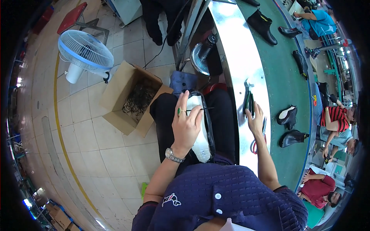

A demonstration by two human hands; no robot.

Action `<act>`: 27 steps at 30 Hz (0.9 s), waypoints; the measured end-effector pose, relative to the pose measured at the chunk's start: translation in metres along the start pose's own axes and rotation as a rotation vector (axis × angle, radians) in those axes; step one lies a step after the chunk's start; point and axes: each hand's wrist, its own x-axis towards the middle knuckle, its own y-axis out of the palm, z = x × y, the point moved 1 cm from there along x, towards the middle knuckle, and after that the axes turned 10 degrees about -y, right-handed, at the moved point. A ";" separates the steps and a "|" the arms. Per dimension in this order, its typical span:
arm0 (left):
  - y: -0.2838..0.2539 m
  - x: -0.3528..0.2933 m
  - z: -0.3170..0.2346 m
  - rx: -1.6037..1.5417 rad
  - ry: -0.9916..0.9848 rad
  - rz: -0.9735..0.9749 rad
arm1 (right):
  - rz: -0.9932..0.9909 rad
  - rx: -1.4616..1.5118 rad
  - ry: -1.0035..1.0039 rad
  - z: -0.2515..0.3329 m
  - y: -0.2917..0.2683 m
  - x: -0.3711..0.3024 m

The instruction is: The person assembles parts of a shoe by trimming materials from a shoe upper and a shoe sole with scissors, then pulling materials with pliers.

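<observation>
The shoe (202, 127) lies sole-up across the person's lap, just left of the steel table (239, 50), and by the look of it the work on it is partway: its pale insole board shows bare inside a dark, glossy upper edge, with no outsole on it yet. The left hand (185, 123) lies flat on the shoe with fingers spread, pinching a thin dark strand or nail (202, 109) between 2 fingertips (I cannot tell which it is). The right hand (255, 120) rests on the table with fingers loosely curled at the green-handled pliers (248, 101), touching but not clearly gripping them; red-handled scissors (257, 142) lie just nearer on the table. Beyond the table's far edge, 3 black boots (288, 115) sit on the matte green belt (287, 73). Left of the shoe, on the tiled floor, an open cardboard box (133, 98) holds a tangle of dark wiry scraps.
</observation>
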 end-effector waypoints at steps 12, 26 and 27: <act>-0.008 -0.005 0.003 -0.037 -0.086 -0.127 | 0.005 0.626 0.733 -0.047 -0.043 -0.161; 0.003 -0.015 -0.002 -0.009 -0.070 -0.219 | 0.887 1.716 0.486 0.174 -0.082 -0.080; 0.003 -0.015 -0.001 0.006 -0.039 -0.221 | 0.893 1.664 0.475 0.176 -0.078 -0.074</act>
